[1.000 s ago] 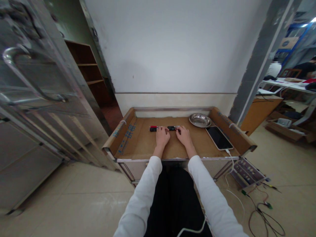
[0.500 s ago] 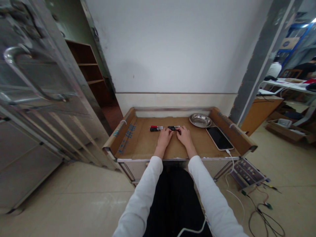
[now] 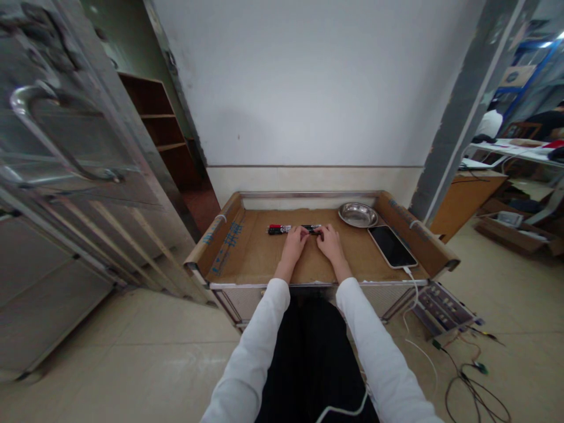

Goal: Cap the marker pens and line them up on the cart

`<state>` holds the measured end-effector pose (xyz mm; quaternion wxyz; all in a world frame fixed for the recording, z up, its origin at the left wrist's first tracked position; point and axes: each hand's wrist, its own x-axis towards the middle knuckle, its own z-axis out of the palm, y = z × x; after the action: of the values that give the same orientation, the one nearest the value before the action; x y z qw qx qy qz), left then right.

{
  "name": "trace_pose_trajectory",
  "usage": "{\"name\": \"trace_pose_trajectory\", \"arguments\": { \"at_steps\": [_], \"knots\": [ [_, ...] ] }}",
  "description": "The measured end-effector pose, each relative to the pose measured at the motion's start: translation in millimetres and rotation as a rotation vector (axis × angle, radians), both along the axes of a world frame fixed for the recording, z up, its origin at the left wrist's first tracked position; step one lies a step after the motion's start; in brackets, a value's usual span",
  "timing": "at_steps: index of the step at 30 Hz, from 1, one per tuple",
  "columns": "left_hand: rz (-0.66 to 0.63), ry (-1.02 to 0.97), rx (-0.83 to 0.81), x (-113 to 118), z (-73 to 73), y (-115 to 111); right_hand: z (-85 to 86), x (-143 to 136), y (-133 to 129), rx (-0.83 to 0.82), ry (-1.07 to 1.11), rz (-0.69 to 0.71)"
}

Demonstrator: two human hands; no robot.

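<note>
Both my hands are over the cardboard-lined tabletop (image 3: 255,258), close together. My left hand (image 3: 294,244) has its fingers pinched at the left end of a black pen-like stick (image 3: 312,231). My right hand (image 3: 329,242) pinches the other end of that stick, which lies level between them. Just behind it is another black pen-like stick (image 3: 307,227), partly covered by the hands. Left of my left hand lie a red-ended stick (image 3: 275,227) and a black-ended one (image 3: 275,231), side by side. Fingertips hide some of these parts.
A round steel dish (image 3: 358,216) stands at the back right. In front of it lies a phone (image 3: 392,247) with a white cable (image 3: 414,288) running off the front edge. Raised cardboard sides (image 3: 215,232) bound the table. Black cables (image 3: 467,382) lie on the floor.
The black stick between my hands was slanted and now lies more level, in line with the other sticks. My right fingers have shifted slightly; my left hand has hardly moved.
</note>
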<state>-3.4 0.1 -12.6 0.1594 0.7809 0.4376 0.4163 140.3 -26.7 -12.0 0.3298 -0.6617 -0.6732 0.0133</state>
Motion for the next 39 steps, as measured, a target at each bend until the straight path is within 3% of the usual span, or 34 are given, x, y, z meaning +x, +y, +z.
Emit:
{"name": "trace_pose_trajectory", "arguments": {
  "at_steps": [5, 13, 20, 30, 39],
  "knots": [
    [0.027, 0.009, 0.014, 0, 1.4, 1, 1.0, 0, -1, -0.005, 0.002, -0.030],
    [-0.088, -0.080, -0.104, 1, -0.6, 6, 2.5, 0, -2, 0.005, 0.005, -0.056],
    [0.109, 0.011, -0.039, 0, -8.1, 8, 4.7, 0, -3, -0.030, -0.024, -0.079],
    [0.244, 0.200, 0.004, 6, -5.8, 7, 9.6, -3, -8, -0.048, -0.076, -0.122],
    [0.210, 0.401, 0.040, 9, 10.5, -2, 11.6, -7, -7, -0.089, -0.156, -0.119]
  ]
}}
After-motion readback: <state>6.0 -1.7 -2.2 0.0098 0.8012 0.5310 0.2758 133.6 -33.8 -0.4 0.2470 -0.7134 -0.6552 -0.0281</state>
